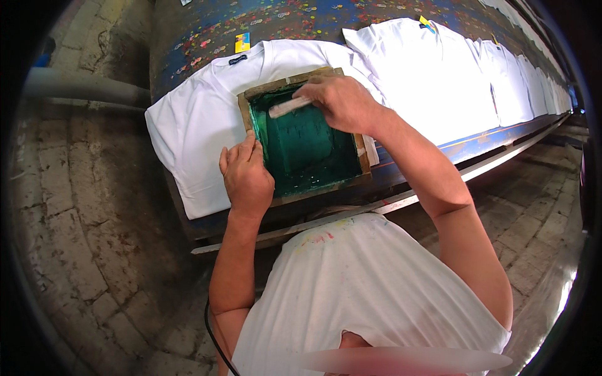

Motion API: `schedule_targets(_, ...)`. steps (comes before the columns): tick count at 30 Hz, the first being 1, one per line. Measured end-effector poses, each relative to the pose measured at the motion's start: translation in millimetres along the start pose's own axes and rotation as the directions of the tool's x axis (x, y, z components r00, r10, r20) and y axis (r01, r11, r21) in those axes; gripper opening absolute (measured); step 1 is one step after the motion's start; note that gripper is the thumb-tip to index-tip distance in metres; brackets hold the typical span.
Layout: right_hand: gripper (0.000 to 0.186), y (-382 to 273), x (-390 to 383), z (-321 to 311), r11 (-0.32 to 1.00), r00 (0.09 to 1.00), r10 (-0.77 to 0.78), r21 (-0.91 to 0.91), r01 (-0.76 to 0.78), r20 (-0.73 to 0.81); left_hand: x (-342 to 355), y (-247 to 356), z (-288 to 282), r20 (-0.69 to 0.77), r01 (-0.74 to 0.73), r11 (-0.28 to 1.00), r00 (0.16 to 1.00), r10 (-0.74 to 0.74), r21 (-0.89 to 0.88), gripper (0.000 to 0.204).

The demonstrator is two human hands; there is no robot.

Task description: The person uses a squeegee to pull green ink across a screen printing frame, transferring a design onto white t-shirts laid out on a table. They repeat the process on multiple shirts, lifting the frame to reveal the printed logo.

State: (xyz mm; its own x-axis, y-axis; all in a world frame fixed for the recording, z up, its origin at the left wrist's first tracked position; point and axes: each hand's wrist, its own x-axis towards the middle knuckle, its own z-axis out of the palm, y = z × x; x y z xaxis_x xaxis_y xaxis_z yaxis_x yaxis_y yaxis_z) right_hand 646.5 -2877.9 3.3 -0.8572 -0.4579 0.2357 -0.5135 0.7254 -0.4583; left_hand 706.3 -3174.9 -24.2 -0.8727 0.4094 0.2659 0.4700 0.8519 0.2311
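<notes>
A wooden-framed printing screen (pixel 365 164), coated inside with dark green ink, lies on a white T-shirt (pixel 197 135) spread on the table. My left hand (pixel 246 175) grips the frame's left side near its lower corner. Inside the frame, my right hand (pixel 343 103) is closed around a squeegee with a pale, worn handle (pixel 290 107), tilted over the green mesh near its far left part. The squeegee's lower edge is hard to make out against the ink. The shirt's collar, with a dark label and a yellow-blue tag (pixel 242 43), shows beyond the frame.
More white T-shirts (pixel 426 75) lie in a row along the long blue table to the right. Ink specks cover the table's far surface (pixel 269 19). A metal rail (pixel 401 200) runs along its near edge. Brick paving (pixel 81 232) surrounds it, and a pale pipe (pixel 88 86) is at left.
</notes>
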Motion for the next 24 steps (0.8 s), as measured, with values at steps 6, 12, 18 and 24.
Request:
schedule_targets(6,0.046,-47.9,-52.5,9.9,0.993,0.997,-0.080,-0.086,0.078,-0.020,-0.1,-1.0,0.8,-0.007,-0.004,1.000,1.000,0.004,0.001,0.035)
schedule_targets(12,0.044,-73.5,-82.4,-2.2,0.993,0.986,-0.105,0.076,0.095,0.133,-0.6,-1.5,3.7,-0.015,0.010,1.000,1.000,-0.010,-0.016,0.035)
schedule_targets(18,0.046,-12.0,-8.4,-8.0,0.999,0.997,0.039,0.010,-0.040,0.067,-0.8,-1.8,1.7,0.003,0.010,1.000,1.000,-0.010,-0.010,0.034)
schedule_targets(24,0.049,-15.0,-6.0,3.2,0.997,0.998,0.064,-0.039,-0.065,-0.017,-5.6,3.2,5.1,-0.031,0.042,0.999,0.999,-0.043,-0.021,0.036)
